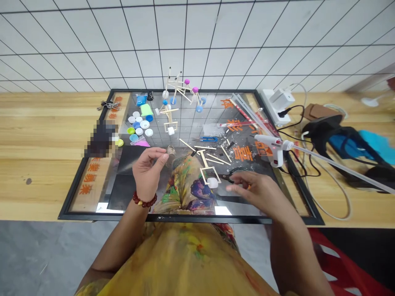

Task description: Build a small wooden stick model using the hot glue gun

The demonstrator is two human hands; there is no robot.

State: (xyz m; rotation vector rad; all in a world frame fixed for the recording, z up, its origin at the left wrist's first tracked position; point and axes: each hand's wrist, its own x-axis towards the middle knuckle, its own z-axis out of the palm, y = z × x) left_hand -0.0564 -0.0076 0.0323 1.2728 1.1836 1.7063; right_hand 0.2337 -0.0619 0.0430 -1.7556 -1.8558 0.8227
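Observation:
Over the glass panel my left hand (149,170) is closed, thumb and forefinger pressed together. Whatever is in that pinch, if anything, is too small to make out. My right hand (257,191) is open, thumb and fingers apart, just right of black-handled scissors (226,176); I cannot tell whether it touches them. Between the hands lies a small stick frame (202,168) with a white round piece (212,183) at its near end. Several loose thin sticks (219,159) lie beyond it, along with blue thread snips (209,139).
Stick models with coloured wheels (182,92) stand at the back. Small clay tubs (138,123) sit at the left. On the right are a white glue gun (273,150) with a long glue stick, a power strip (274,107), loose cables and a black strapped item (327,135).

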